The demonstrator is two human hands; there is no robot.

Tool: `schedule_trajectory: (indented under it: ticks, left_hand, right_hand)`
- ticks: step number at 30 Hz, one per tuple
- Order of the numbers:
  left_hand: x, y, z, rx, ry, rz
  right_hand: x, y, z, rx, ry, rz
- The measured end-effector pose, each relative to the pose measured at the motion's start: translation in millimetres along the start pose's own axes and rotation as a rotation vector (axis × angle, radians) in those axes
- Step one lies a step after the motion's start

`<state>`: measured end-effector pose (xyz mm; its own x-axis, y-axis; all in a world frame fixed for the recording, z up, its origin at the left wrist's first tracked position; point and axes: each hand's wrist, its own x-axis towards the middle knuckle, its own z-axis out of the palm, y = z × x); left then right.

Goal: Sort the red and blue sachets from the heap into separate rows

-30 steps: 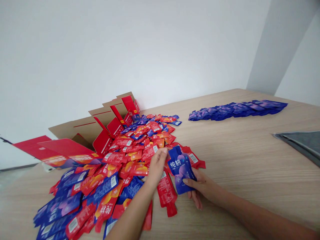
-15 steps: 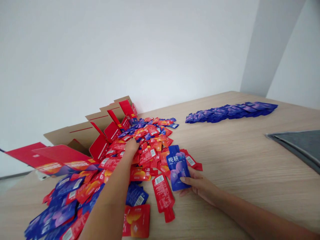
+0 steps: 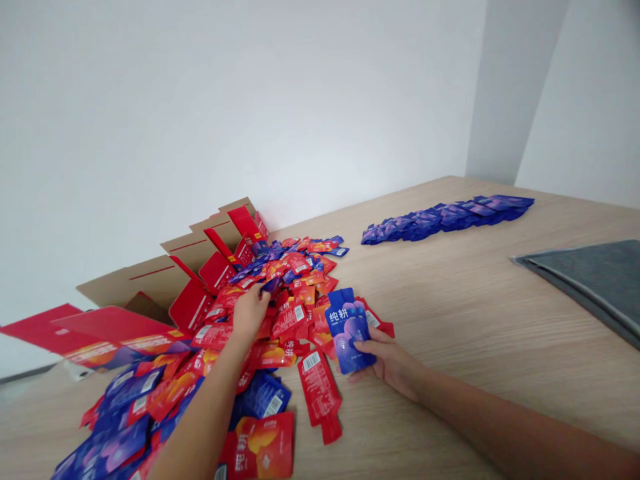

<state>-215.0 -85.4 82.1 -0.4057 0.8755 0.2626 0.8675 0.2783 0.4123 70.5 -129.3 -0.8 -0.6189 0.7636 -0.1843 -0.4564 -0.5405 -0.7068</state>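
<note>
One flat, glossy blue pouch with purple fruit print is gripped between thumb and fingers of the right hand. One dark blue pouch appears pinched by the left hand, nearly closed, over a mixed heap of red and blue pouches. Beyond the right hand, one overlapped blue row is already laid on the pale wood-grain surface; many blue pouches are seemingly left mixed.

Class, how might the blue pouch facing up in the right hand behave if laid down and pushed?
The blue pouch would probably slide rather than roll, being flat. Its sheen suggests it may be slippery. It seems light, as the right hand pinches it near one edge.
</note>
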Motion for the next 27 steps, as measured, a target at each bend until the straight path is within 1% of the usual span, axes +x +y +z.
schedule_trajectory:
  ticks: [2, 3, 4, 6, 7, 9, 11, 12, 13, 16, 17, 19, 20, 22, 25, 27]
  left_hand:
    - [-12.3, 7.8, -5.5, -0.567, -0.015, -0.156]
    - [-19.4, 12.8, -5.5, -0.775, -0.042, -0.219]
    - [-27.4, 18.7, -3.5, -0.919, -0.071, -0.263]
    - [-46.2, 33.0, 6.2, -1.06, -0.147, -0.302]
    - [-56.6, 41.2, 13.2, -1.118, -0.204, -0.324]
    - [-77.9, 57.9, 28.6, -1.243, -0.372, -0.374]
    - [-96.4, 72.1, 42.7, -1.281, -0.536, -0.379]
    - [-103.5, 77.1, 48.5, -1.274, -0.584, -0.356]
    - [-108.9, 80.5, 53.3, -1.26, -0.607, -0.322]
    - [-115.9, 81.6, 63.3, -1.222, -0.575, -0.238]
    - [-116.1, 80.1, 65.2, -1.215, -0.565, -0.228]
    - [-115.1, 76.8, 67.1, -1.209, -0.582, -0.238]
    - [-114.4, 75.6, 66.9, -1.204, -0.59, -0.249]
    - [-112.8, 74.7, 63.9, -1.19, -0.568, -0.256]
    - [-110.1, 75.6, 55.6, -1.18, -0.503, -0.183]
    - [-109.0, 76.0, 50.9, -1.187, -0.494, -0.141]
  right_hand:
    - [0.3, 0.5, 0.0, 0.005, 0.018, 0.001]
    - [0.6, 1.0, -0.2, 0.007, 0.031, 0.001]
    - [1.0, 1.5, -0.6, 0.007, 0.043, -0.001]
    - [1.6, 2.4, -1.5, 0.012, 0.065, -0.012]
    - [1.8, 2.8, -1.9, 0.02, 0.079, -0.027]
    - [2.0, 3.0, -2.9, 0.041, 0.114, -0.069]
    - [2.2, 2.7, -4.0, 0.067, 0.155, -0.109]
    - [2.2, 2.3, -4.5, 0.081, 0.172, -0.12]
    - [2.1, 1.7, -4.9, 0.095, 0.186, -0.126]
    - [1.2, -0.4, -4.6, 0.124, 0.206, -0.128]
    - [0.8, -1.0, -4.1, 0.121, 0.202, -0.12]
    - [0.0, -1.7, -2.8, 0.1, 0.183, -0.102]
    - [-0.4, -1.7, -2.1, 0.087, 0.174, -0.093]
    - [-0.8, -1.3, -0.9, 0.066, 0.17, -0.084]
    - [-1.1, -0.8, 0.0, 0.058, 0.169, -0.076]
    - [-1.3, -1.2, -0.2, 0.059, 0.158, -0.074]
